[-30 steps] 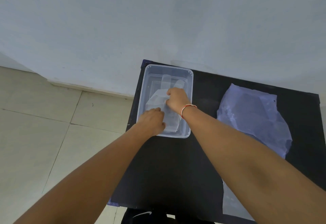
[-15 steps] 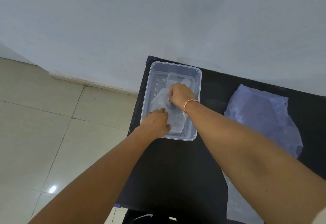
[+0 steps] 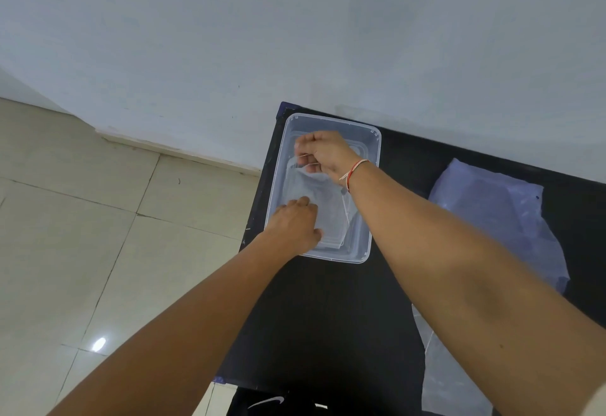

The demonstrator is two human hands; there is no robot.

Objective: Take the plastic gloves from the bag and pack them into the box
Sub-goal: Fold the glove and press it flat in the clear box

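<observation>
Clear plastic gloves [image 3: 323, 210], a thin flat stack, lying inside the clear plastic box [image 3: 367, 245] toward its near half. Pressed at the near-left corner by the left hand [image 3: 295, 227], fingers flat and together on the film, palm over the box's near rim. Far end of the stack pinched and lifted slightly by the right hand [image 3: 323, 153], fingers curled narrow around a fold of film plus what looks like a thin pale rubber band; red-and-white thread bracelet [image 3: 352, 171] on that wrist. Box set at the far left corner of a black table [image 3: 328, 310], close to the table's edge and to the white wall [image 3: 295, 22]. Translucent bluish bag [image 3: 492, 215] lying flat to the right, well apart from the box; whether more gloves remain inside, impossible to tell. Pale tiled floor [image 3: 98, 219] beyond the table's left edge.

Judged as mid-packing: smoothing or folding the stack to fit. Likely troubles from here: slippery film springing up once released, leaving a corner over the rim; a too-sharp pull by the pinching hand dragging the top sheets out from under the flat one and splaying the stack; the light box sliding toward the table edge under a sideways push.
</observation>
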